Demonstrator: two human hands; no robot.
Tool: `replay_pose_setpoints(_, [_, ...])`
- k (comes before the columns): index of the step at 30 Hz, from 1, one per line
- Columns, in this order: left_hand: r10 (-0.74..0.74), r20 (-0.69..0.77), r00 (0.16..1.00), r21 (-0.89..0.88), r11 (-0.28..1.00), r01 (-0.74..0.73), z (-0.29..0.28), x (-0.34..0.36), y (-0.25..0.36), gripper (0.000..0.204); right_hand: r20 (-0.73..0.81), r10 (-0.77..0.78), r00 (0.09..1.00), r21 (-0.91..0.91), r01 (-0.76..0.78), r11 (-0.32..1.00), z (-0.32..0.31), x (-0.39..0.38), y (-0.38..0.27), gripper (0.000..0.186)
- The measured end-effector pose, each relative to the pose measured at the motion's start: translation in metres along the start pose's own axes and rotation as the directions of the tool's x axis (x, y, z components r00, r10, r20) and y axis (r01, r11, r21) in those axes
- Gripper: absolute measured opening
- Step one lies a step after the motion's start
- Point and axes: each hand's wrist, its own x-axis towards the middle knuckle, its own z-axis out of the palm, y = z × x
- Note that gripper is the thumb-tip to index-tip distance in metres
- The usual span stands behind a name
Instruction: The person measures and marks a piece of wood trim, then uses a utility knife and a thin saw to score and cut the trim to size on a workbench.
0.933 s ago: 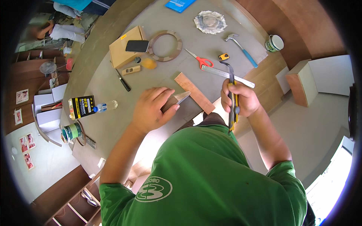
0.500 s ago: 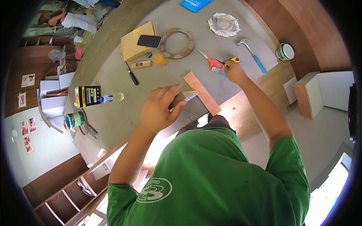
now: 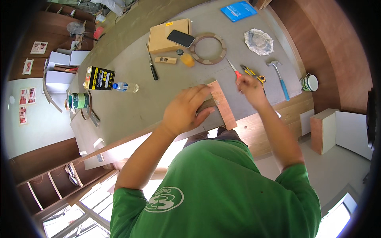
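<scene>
My left hand (image 3: 186,109) is closed round a small brown wooden piece (image 3: 207,104), mostly hidden by the palm and fingers. The end of this piece meets a flat reddish wood strip (image 3: 224,107) lying at the table's near edge. My right hand (image 3: 252,90) is above the table with its fingers curled together; whatever is in them cannot be made out. Under its fingertips are red-handled scissors (image 3: 237,74), their handles partly covered. Just beyond lies a yellow-and-black tool (image 3: 254,73), and farther right a claw hammer (image 3: 280,79) with a blue handle.
Across the grey table (image 3: 131,107) are a cardboard box (image 3: 162,39) with a phone (image 3: 181,38), a segmented wooden ring (image 3: 195,55), a small wooden plane (image 3: 165,60), a knife (image 3: 153,70), a crumpled foil dish (image 3: 258,41), a bottle (image 3: 126,87) and an adhesive can (image 3: 100,78).
The whole view has shifted. My right hand has come off the yellow-and-black tool, nearer the reddish strip. My left hand has brought the brown piece against that strip.
</scene>
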Motion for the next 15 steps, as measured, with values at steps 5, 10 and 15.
replay_pose_setpoints(5, [0.049,0.005,0.999,0.055,0.997,-0.049,0.002,-0.002,-0.004,0.061,0.224,0.006,0.975,0.197,-0.052,0.979,0.031,-0.067,-0.107,0.013])
replay_pose_setpoints(10, [0.056,0.007,0.998,0.111,0.992,-0.056,0.001,-0.001,-0.004,0.058,0.194,-0.068,0.979,-0.213,0.109,0.971,0.041,-0.076,-0.141,0.016])
replay_pose_setpoints(15, [0.034,0.025,0.999,0.121,0.992,-0.037,0.001,-0.002,-0.004,0.056,0.195,-0.139,0.971,-0.256,0.187,0.948,0.036,-0.074,-0.138,0.014])
